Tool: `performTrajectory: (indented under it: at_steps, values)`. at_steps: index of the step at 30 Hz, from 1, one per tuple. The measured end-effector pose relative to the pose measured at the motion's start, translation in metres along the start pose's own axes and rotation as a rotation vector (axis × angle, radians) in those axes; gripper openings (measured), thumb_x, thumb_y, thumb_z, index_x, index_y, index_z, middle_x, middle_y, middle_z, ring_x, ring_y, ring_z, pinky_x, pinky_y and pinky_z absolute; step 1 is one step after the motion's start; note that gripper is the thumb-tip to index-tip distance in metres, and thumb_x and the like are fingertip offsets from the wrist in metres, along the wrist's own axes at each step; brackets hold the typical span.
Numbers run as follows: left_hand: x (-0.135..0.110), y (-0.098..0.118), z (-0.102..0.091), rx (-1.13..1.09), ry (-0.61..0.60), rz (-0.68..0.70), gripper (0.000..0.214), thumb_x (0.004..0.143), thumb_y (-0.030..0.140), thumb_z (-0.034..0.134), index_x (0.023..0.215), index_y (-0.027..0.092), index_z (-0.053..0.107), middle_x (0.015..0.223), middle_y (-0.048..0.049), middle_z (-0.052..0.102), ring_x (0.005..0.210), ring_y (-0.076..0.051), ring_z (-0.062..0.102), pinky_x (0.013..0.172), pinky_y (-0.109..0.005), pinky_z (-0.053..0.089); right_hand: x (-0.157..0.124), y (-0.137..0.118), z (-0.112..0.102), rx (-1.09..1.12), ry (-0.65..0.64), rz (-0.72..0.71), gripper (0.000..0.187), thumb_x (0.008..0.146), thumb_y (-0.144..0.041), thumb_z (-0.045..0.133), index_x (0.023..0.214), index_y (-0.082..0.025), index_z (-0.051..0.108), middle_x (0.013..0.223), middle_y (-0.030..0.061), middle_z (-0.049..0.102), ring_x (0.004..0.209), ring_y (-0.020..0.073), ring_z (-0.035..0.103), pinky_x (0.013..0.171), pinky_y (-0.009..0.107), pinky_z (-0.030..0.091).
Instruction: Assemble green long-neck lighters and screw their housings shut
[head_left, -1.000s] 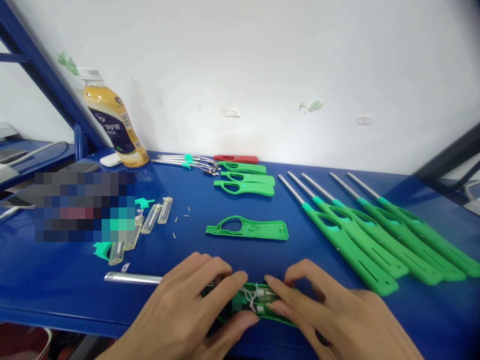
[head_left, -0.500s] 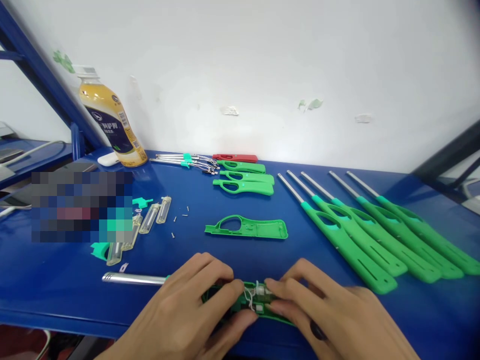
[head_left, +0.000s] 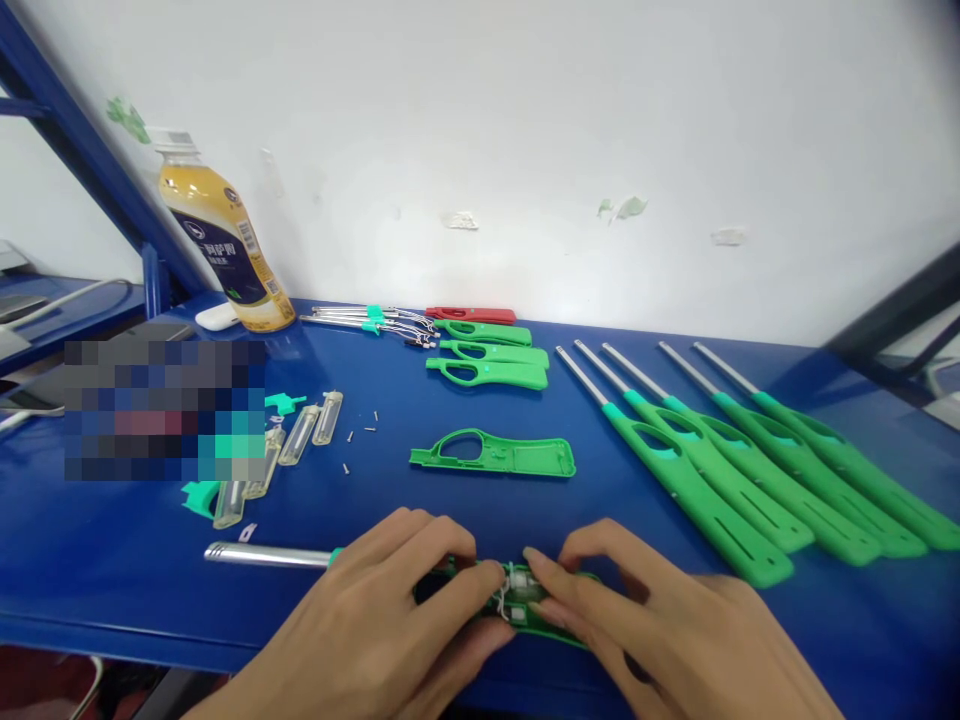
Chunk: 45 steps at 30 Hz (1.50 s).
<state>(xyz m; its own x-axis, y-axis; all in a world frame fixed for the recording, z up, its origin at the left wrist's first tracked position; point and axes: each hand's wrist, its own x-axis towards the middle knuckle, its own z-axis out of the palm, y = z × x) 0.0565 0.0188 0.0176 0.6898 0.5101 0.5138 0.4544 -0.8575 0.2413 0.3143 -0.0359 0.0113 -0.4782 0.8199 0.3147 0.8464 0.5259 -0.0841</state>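
Low in the middle of the view lies an opened green lighter body [head_left: 555, 628], its silver tube [head_left: 270, 556] pointing left. My left hand [head_left: 397, 610] is closed around the body's trigger end, fingertips at thin white wires [head_left: 503, 597]. On the other end, my right hand [head_left: 637, 610] pinches the body, its fingertips beside a clear fuel tank [head_left: 532, 592] seated inside. Part of the body is hidden under both hands. A loose green half shell [head_left: 525, 457], hollow side up, rests just beyond them.
Assembled green lighters [head_left: 712, 500] lie at right. Several clear tanks [head_left: 298, 437], teal triggers [head_left: 283, 404] and small screws [head_left: 349, 437] are at left. Metal tubes with wires [head_left: 352, 320], green shells [head_left: 487, 375] and a red shell [head_left: 472, 315] lie near the wall. A drink bottle [head_left: 217, 240] stands back left.
My left fingertips have shifted slightly right along the wires. My right index finger has lifted a little and moved left over the tank. The loose parts stay where they were.
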Motion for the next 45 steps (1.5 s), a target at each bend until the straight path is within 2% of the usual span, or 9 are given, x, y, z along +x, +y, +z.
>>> performTrajectory:
  at_steps: [5, 9, 14, 20, 26, 32, 45]
  values:
    - [0.0023, -0.0004, 0.0005, -0.017, -0.041, 0.013, 0.020, 0.113, 0.028, 0.052, 0.106, 0.020, 0.069, 0.097, -0.0038, 0.069, 0.079, -0.019, 0.063, 0.073, -0.031, 0.058, 0.0018, -0.0016, -0.0010, 0.019, 0.007, 0.023, 0.032, 0.117, -0.039, 0.037, 0.127, -0.034, 0.067, 0.101, -0.0052, 0.071, 0.047, 0.0071, 0.067, 0.042, 0.021, 0.050]
    - [0.0017, -0.0001, 0.0013, -0.004, -0.031, 0.004, 0.021, 0.113, 0.028, 0.052, 0.106, 0.020, 0.070, 0.098, -0.0037, 0.069, 0.083, -0.018, 0.064, 0.080, -0.031, 0.060, 0.0026, -0.0036, -0.0007, 0.023, 0.040, 0.021, 0.034, 0.117, -0.039, 0.037, 0.129, -0.033, 0.068, 0.102, -0.0048, 0.072, 0.046, 0.0069, 0.066, 0.041, 0.021, 0.050]
    - [-0.0002, -0.0017, 0.0008, 0.004, 0.007, 0.024, 0.021, 0.113, 0.028, 0.051, 0.110, 0.020, 0.070, 0.097, -0.0045, 0.070, 0.083, -0.019, 0.065, 0.080, -0.032, 0.061, 0.0002, -0.0027, -0.0028, 0.015, -0.031, 0.007, 0.035, 0.116, -0.032, 0.036, 0.133, -0.032, 0.066, 0.109, -0.0028, 0.073, 0.051, 0.0096, 0.071, 0.041, 0.023, 0.051]
    - [0.0017, 0.0004, 0.0003, -0.001, -0.010, 0.022, 0.019, 0.113, 0.026, 0.052, 0.111, 0.020, 0.069, 0.097, -0.0042, 0.070, 0.083, -0.019, 0.065, 0.079, -0.033, 0.061, 0.0010, -0.0003, -0.0037, 0.026, -0.076, 0.003, 0.045, 0.105, -0.013, 0.040, 0.139, -0.033, 0.064, 0.113, -0.0030, 0.073, 0.049, 0.0085, 0.068, 0.042, 0.022, 0.051]
    - [-0.0003, 0.0000, 0.0021, -0.007, -0.029, 0.017, 0.017, 0.112, 0.027, 0.053, 0.111, 0.020, 0.068, 0.096, -0.0044, 0.069, 0.080, -0.020, 0.063, 0.074, -0.034, 0.061, -0.0016, -0.0007, -0.0029, 0.003, -0.081, 0.003, 0.050, 0.101, -0.011, 0.046, 0.143, -0.032, 0.062, 0.110, -0.0027, 0.074, 0.051, 0.0090, 0.069, 0.043, 0.022, 0.049]
    - [0.0033, 0.0002, -0.0010, -0.011, -0.034, 0.010, 0.016, 0.112, 0.025, 0.053, 0.110, 0.020, 0.069, 0.097, -0.0046, 0.069, 0.081, -0.020, 0.063, 0.075, -0.034, 0.060, -0.0011, -0.0023, -0.0013, -0.039, 0.005, -0.034, 0.048, 0.104, -0.009, 0.038, 0.140, -0.028, 0.064, 0.106, -0.0035, 0.074, 0.047, 0.0082, 0.067, 0.038, 0.026, 0.045]
    - [0.0021, -0.0015, -0.0007, -0.007, -0.033, 0.017, 0.020, 0.113, 0.028, 0.051, 0.108, 0.020, 0.069, 0.094, -0.0036, 0.069, 0.078, -0.019, 0.064, 0.072, -0.033, 0.060, -0.0023, -0.0035, 0.0020, -0.049, 0.043, -0.004, 0.039, 0.111, -0.019, 0.037, 0.137, -0.031, 0.064, 0.107, -0.0056, 0.074, 0.046, 0.0085, 0.067, 0.037, 0.029, 0.043]
